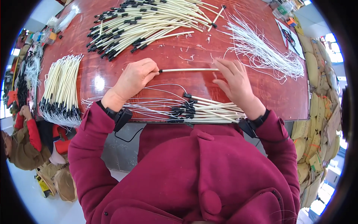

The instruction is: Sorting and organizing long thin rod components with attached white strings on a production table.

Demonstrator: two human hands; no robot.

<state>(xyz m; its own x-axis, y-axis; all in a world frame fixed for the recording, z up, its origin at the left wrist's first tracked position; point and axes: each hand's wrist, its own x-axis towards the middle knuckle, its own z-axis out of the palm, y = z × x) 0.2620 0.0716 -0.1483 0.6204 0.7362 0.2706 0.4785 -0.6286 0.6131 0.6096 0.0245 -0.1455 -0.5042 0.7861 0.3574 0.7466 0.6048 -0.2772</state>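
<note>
A thin cream rod (188, 70) with a black end lies level across the middle of the red table. My left hand (138, 76) is closed on its black end, fingertips pinched together. At the rod's other end is my right hand (234, 80), thumb and fingers apart; whether a fingertip touches the rod I cannot tell. Close below my hands rests a small pile of rods (212, 110) with black ends and white strings (145, 106) trailing left. Across the far side spreads a large heap of similar rods (149, 26). Loose white strings (261, 48) lie in a bundle at the right.
A neat stack of strung rods (61, 84) sits at the table's left. Scissors (289, 39) lie at the far right corner, near a clear plastic bottle (285, 8). Filled sacks (317, 123) are piled beyond the right edge. Another person's sleeve (33, 136) shows at the left.
</note>
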